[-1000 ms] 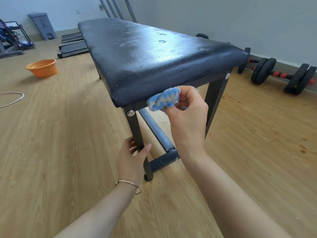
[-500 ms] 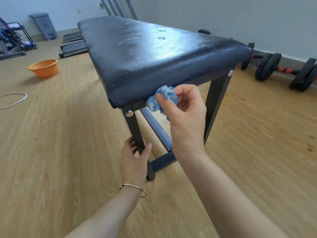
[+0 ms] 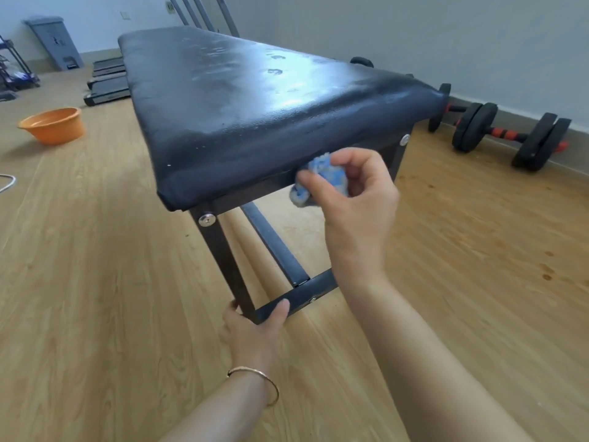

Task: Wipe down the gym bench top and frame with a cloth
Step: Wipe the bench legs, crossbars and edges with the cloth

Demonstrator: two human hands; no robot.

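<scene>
A long gym bench with a black padded top point(image 3: 242, 100) and a black metal frame point(image 3: 223, 250) stands on the wooden floor. Damp streaks shine on the pad. My right hand point(image 3: 357, 215) grips a bunched blue and white cloth point(image 3: 322, 177) against the frame rail just under the pad's near end. My left hand point(image 3: 255, 333) holds the foot of the near left leg, thumb on the low cross bar.
An orange basin point(image 3: 52, 124) sits on the floor to the left. Black dumbbells point(image 3: 506, 135) lie along the right wall. Treadmill decks point(image 3: 108, 87) and a grey bin point(image 3: 54, 43) stand at the back. A white cable loop point(image 3: 6, 183) lies at the left edge.
My right hand has slid the cloth to the right along the end rail under the pad. My left hand has moved down the leg to its foot.
</scene>
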